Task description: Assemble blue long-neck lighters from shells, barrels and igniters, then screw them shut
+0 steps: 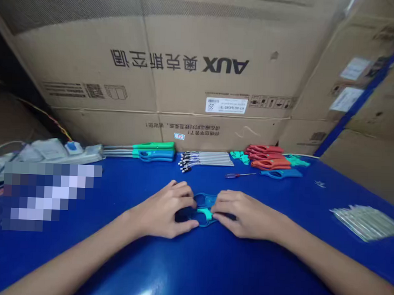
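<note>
The left hand [173, 209], thumb and fingers part-curled and apart, meets the left side of the blue casing [210, 202], on the worktop [192, 264] between both hands; a teal trigger [206, 214] lies in it. The right hand [241, 214], fingertips bunched, is at its right side. I cannot tell how firmly either grips.

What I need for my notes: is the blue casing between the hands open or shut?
Open: the blue casing lies as two halves side by side, the teal piece exposed.

On the blue table [191, 269] — rods [212, 158], a screwdriver [232, 176].
</note>
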Available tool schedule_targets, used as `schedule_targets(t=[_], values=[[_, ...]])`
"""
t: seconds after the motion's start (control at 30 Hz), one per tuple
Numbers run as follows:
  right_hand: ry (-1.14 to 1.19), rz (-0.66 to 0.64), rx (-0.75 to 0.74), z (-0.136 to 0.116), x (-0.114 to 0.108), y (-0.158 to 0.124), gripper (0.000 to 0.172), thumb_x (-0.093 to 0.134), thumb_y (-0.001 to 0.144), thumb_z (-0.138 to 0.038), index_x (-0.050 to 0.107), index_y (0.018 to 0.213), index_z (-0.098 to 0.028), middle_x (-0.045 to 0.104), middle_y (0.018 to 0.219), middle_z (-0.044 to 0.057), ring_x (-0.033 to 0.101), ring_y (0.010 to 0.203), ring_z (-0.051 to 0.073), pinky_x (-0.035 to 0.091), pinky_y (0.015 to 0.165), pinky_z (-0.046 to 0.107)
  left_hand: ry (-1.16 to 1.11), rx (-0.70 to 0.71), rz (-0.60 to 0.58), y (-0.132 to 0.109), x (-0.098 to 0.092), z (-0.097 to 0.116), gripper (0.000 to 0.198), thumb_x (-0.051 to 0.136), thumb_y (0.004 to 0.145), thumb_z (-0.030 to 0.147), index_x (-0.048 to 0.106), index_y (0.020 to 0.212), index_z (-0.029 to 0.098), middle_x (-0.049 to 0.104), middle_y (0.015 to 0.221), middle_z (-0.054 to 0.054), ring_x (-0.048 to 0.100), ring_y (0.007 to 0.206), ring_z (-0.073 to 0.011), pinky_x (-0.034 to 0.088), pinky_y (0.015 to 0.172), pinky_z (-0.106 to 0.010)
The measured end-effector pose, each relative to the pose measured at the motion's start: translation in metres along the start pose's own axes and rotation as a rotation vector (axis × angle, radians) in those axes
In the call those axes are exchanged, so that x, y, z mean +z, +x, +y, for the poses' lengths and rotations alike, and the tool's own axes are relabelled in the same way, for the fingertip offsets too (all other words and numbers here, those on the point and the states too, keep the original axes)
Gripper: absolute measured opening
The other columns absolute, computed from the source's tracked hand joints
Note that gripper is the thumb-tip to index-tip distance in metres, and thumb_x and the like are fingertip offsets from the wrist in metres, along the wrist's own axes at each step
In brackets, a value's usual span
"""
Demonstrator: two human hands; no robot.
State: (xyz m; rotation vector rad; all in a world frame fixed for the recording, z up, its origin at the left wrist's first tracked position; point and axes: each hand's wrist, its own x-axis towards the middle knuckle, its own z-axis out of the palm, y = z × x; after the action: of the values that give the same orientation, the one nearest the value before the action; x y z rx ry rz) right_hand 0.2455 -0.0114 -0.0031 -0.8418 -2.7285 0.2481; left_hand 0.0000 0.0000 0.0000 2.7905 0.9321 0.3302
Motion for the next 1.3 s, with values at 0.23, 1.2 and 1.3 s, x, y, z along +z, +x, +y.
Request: schedule_targets(t=[0.23, 1.2, 1.3], values=[[0.006, -0.005, -0.004, -0.0017, -0.0006, -0.0004, 0.021, 0.050, 0.094, -0.018, 0.070, 0.094, -0.015, 0.065, 0.086, 0.006, 0.058, 0.081, 0.017, 0.044, 0.078, 0.029, -0.009, 0.005, 0.004, 0.0018, -0.0008, 0.0018, 0.025, 0.064, 0.083, 0.039, 0.066, 0.099, 0.020, 0.061, 0.099, -0.005, 0.057, 0.099, -0.0239, 0.040, 0.094, -0.045], [0.019, 0.020, 0.009, -0.0042, -0.0027, -0.0024, 0.023, 0.049, 0.088, -0.013, 0.070, 0.098, -0.015, 0.065, 0.087, 0.007, 0.058, 0.082, 0.017, 0.044, 0.077, 0.029, -0.011, 0.014, 0.011, 0.0016, -0.0009, 0.0017, 0.025, 0.064, 0.084, 0.040, 0.066, 0.097, 0.019, 0.061, 0.098, -0.004, 0.057, 0.097, -0.0228, 0.040, 0.092, -0.043], [0.015, 0.009, 0.006, -0.0053, -0.0041, -0.0016, 0.029, 0.049, 0.086, -0.011, 0.070, 0.106, -0.016, 0.064, 0.086, 0.007, 0.057, 0.081, 0.017, 0.044, 0.077, 0.030, -0.016, 0.012, 0.008, 0.0009, -0.0010, 0.0019, 0.025, 0.063, 0.084, 0.040, 0.066, 0.098, 0.019, 0.061, 0.098, -0.005, 0.056, 0.098, -0.0228, 0.040, 0.092, -0.043]])
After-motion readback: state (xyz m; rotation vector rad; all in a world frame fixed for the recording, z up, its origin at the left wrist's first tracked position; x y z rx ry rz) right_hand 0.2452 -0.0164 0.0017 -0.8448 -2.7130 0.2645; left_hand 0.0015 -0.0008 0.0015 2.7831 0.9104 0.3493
